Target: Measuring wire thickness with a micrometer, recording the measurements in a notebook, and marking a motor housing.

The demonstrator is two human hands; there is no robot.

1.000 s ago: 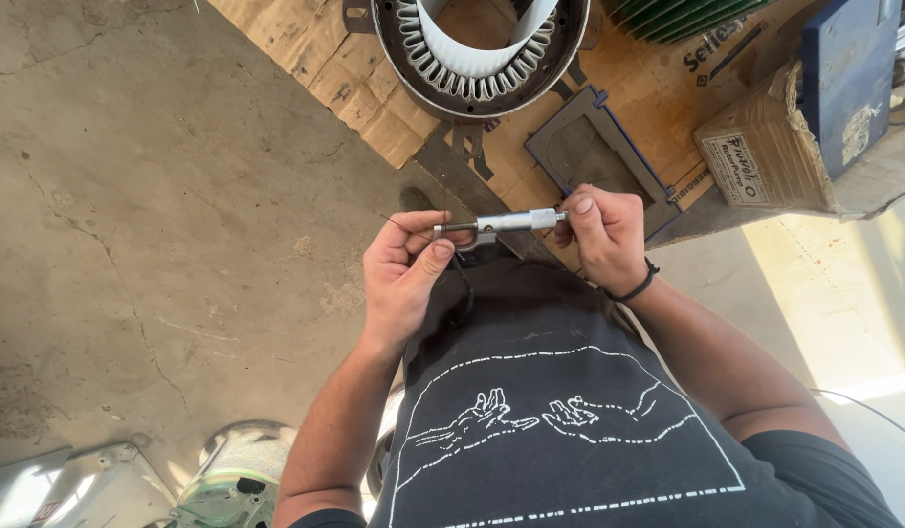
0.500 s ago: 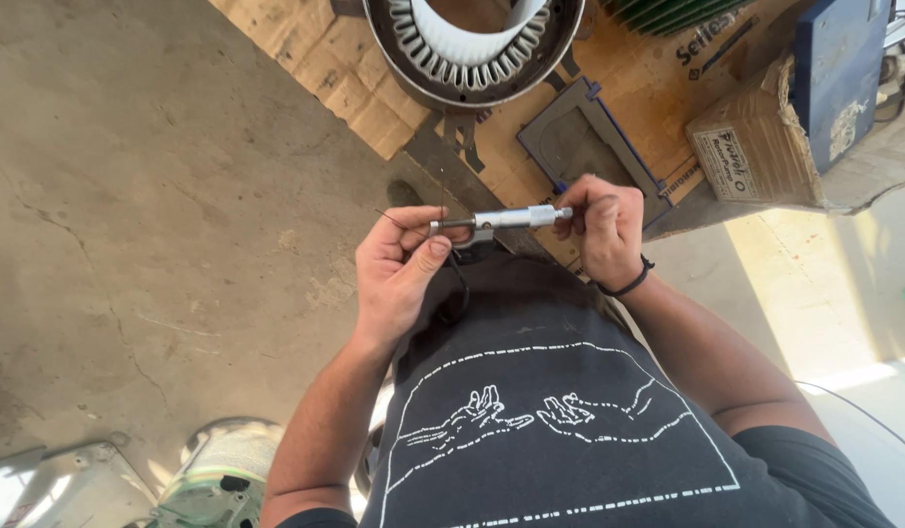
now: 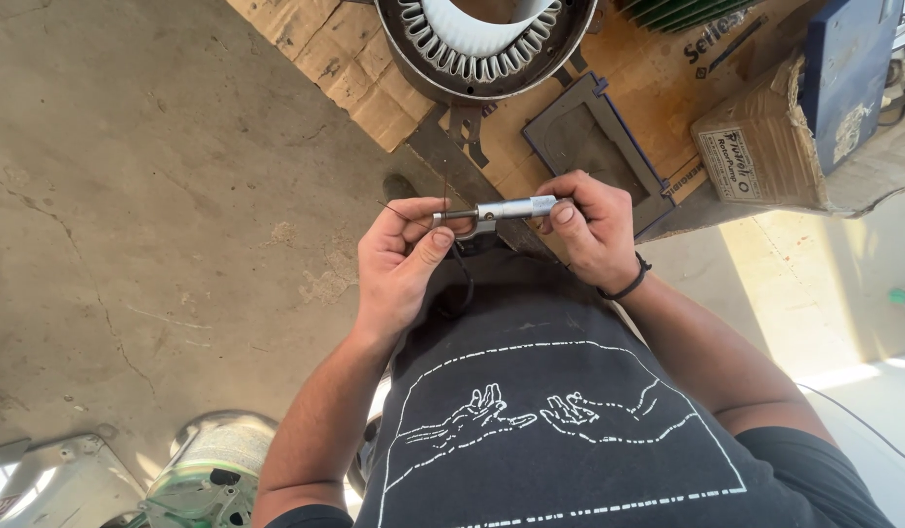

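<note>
At centre frame both hands pinch a small metal micrometer (image 3: 496,209); left hand (image 3: 398,264) grips its frame end with a thin wire (image 3: 413,217), right hand (image 3: 591,230) pinches the barrel; above them lies a round motor stator (image 3: 482,54) on cardboard (image 3: 345,59).

Smooth shiny metal micrometer (image 3: 496,209), rough matt concrete floor (image 3: 149,196), creased brown cardboard (image 3: 345,59), matt black cloth shirt (image 3: 570,430)

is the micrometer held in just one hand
No, both hands grip the micrometer: the left hand at its frame end, the right hand at its barrel end.
</note>
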